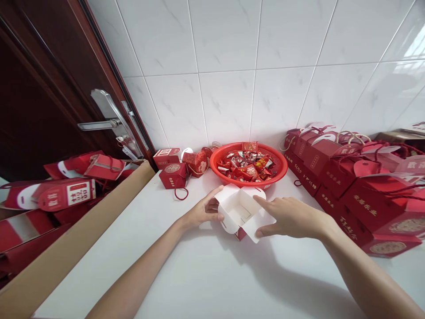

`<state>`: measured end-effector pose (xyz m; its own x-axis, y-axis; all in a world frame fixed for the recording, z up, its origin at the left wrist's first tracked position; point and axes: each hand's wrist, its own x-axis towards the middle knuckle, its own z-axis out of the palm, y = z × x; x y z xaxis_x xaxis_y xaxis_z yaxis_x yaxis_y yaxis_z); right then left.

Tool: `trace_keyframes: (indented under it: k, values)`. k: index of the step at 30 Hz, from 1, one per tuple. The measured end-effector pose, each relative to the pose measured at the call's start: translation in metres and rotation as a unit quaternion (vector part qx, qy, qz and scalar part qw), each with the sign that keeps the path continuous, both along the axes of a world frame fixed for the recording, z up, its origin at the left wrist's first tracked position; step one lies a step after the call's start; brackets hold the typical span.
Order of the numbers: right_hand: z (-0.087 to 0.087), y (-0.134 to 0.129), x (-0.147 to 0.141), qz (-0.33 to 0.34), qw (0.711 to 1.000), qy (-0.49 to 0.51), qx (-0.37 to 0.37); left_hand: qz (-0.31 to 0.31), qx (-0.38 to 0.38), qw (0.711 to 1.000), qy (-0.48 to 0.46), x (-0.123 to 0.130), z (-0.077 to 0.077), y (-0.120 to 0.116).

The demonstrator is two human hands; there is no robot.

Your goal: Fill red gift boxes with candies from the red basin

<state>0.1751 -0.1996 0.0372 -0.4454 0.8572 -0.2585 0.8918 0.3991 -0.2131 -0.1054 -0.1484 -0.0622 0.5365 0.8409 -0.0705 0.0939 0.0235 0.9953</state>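
Observation:
A small gift box (pixel 241 207) with a white inside and red outside stands with its flaps spread, and its inside looks bare. At its left side my left hand (pixel 203 210) grips the box, thumb in front and fingers behind. My right hand (pixel 287 217) is at the right flap, thumb and index finger apart, touching the flap's edges. Just behind the box sits a red plastic basket (pixel 216 166) holding many wrapped candies (pixel 250 170).
Several red boxes (pixel 172 175) stand left of the basket. Stacked red boxes with cord handles (pixel 358 199) line the right side. A cardboard carton (pixel 83 217) with more red boxes (pixel 63 195) lies left, by a dark door (pixel 43 66). A tiled wall (pixel 226 40) rises behind.

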Motion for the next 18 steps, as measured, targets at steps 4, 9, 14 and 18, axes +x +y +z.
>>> trace_keyframes:
  k: [4,9,14,18]
  values:
    - [0.015,0.001,0.012,0.020,0.998,0.056,0.004,-0.014,0.028,0.999,-0.016,-0.004,0.002,0.002]
    - [0.032,0.014,0.040,-0.005,0.986,0.157,0.056,0.092,0.146,0.984,-0.035,-0.010,0.024,0.011]
    - [0.026,0.049,0.057,-0.080,0.922,0.334,0.177,0.192,0.288,0.935,0.081,0.009,0.076,0.041]
    - [0.003,0.096,0.044,-0.114,0.860,0.454,0.200,-0.019,0.273,0.921,0.278,0.053,0.098,0.087]
